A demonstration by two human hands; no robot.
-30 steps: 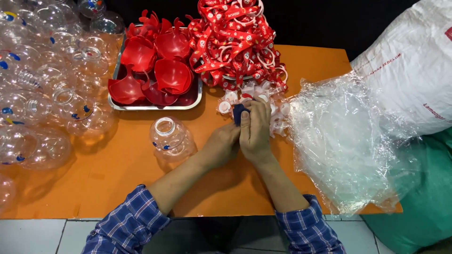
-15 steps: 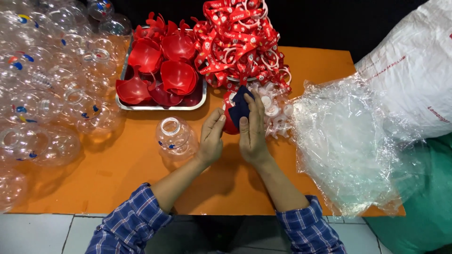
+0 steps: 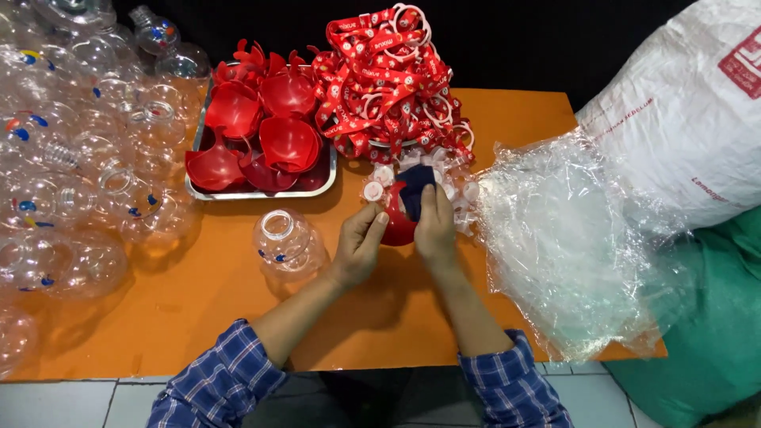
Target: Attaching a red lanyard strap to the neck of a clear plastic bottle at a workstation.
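Sleeves: blue plaid, nearest the camera, both forearms reaching up over the orange table (image 3: 198,317).
Left hand (image 3: 358,246): fingers curled round the left side of a red shell (image 3: 396,226), steadying it — closed on it, not tight by the look of it.
Right hand (image 3: 436,226): fingers bent over a dark cloth (image 3: 414,189), pressing it against the shell's top right.
Shell: held just above the table, in front of the tray's right corner, between the two hands.
Doing it well, as I'd judge: keep the left grip firm so the shell doesn't spin, and work the cloth round the curve rather than dabbing at one spot.
Clear jar (image 3: 287,242): lying left of the hands, apart from them, mouth facing up.
White caps (image 3: 372,190): scattered just behind the shell.
Plastic sheet (image 3: 571,238): crumpled, right of the hands, near the right wrist.
Tray (image 3: 261,192): metal, behind and left of the shell, full of red shells.
Lanyards (image 3: 380,79): red heap with white rings, right of the tray, farther back.
Jar pile (image 3: 71,158): clear ones, left of the tray — many.
White sack (image 3: 682,119): far right.
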